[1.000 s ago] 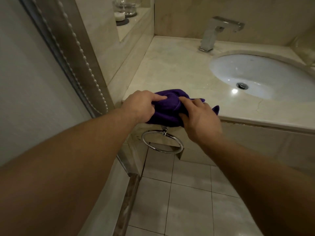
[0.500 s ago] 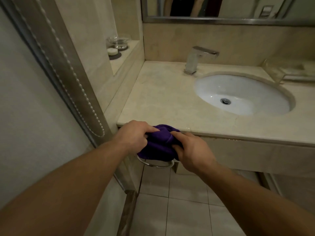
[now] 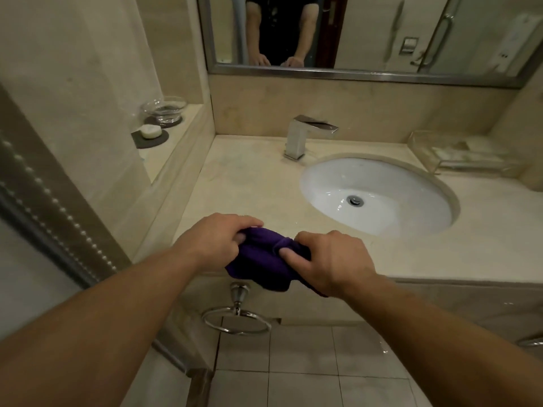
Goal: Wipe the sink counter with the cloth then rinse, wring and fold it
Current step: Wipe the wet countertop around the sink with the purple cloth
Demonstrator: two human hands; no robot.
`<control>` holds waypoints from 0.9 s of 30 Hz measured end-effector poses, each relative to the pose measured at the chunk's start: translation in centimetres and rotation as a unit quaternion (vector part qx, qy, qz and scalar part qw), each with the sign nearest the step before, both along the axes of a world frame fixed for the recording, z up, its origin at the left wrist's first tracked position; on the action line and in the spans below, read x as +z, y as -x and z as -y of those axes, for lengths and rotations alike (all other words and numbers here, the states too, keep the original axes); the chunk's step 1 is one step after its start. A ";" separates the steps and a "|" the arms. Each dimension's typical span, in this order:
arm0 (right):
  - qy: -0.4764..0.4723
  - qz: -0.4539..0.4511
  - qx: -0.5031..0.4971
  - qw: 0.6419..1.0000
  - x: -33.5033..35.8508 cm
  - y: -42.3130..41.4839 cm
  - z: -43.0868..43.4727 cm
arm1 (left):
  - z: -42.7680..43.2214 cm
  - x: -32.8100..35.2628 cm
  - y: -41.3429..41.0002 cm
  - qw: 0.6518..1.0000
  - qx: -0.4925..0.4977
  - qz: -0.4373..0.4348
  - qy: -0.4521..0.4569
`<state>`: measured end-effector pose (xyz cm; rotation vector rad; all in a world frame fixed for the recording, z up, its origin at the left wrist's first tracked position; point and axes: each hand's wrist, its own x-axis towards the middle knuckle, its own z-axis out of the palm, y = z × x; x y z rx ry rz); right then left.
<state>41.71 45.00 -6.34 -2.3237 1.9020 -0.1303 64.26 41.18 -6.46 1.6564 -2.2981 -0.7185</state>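
left hand: fingers curled over the left end of the cloth, thumb tucked against it. firm grip.
right hand: fingers curled round the right end, thumb pressed on top. firm grip.
cloth: purple, bunched up between both hands at the front edge of the worktop. its lower part hangs below the edge. can't tell if it touches the stone.
worktop: beige stone, wet sheen near the basin's front rim.
sink: white oval basin set under the worktop, right of the hands and apart from the cloth. droplets inside.
drain: chrome, at the basin bottom.
faucet: square chrome, behind the basin at its left.
towel ring: chrome, mounted on the front panel just below the cloth.
ledge: raised step left of the worktop. carries a soap on a dark coaster, with a glass dish behind it.
clear tray: back right of the worktop.
mirror: above the backsplash, reflects the person's forearms and dark top.
floor: pale tiles.
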 end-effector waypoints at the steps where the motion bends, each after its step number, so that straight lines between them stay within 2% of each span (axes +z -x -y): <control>1: -0.021 0.022 -0.019 0.999 0.2 0.3 1.0 | 1.0 -0.2 0.0 0.999 0.018 -0.043 -0.017; 4: -0.104 0.140 -0.085 0.981 0.9 1.6 4.4 | 4.1 -0.5 0.3 0.986 0.054 -0.144 -0.059; 7: -0.140 0.240 -0.132 0.951 1.1 2.7 7.4 | 7.2 0.0 0.9 0.975 0.085 -0.192 -0.080; 12: -0.134 0.256 -0.161 0.944 1.1 3.5 13.1 | 13.0 0.1 2.6 0.970 0.123 -0.190 -0.092; 17: -0.108 0.261 -0.167 0.944 0.3 4.4 21.0 | 18.8 -0.8 4.1 0.953 0.196 -0.222 -0.060; 21: -0.109 0.272 -0.137 0.946 -1.4 4.8 25.9 | 22.6 -3.0 4.7 0.959 0.224 -0.175 0.013; 23: -0.126 0.248 -0.134 0.951 -3.0 4.8 27.7 | 24.4 -4.4 4.6 0.963 0.227 -0.139 0.038; 25: -0.098 0.203 -0.143 0.964 -4.4 4.8 28.8 | 25.7 -5.5 4.1 0.972 0.225 -0.040 0.047; 27: -0.023 0.188 -0.125 0.974 -5.1 4.8 29.4 | 26.5 -6.3 3.6 0.973 0.204 0.041 0.100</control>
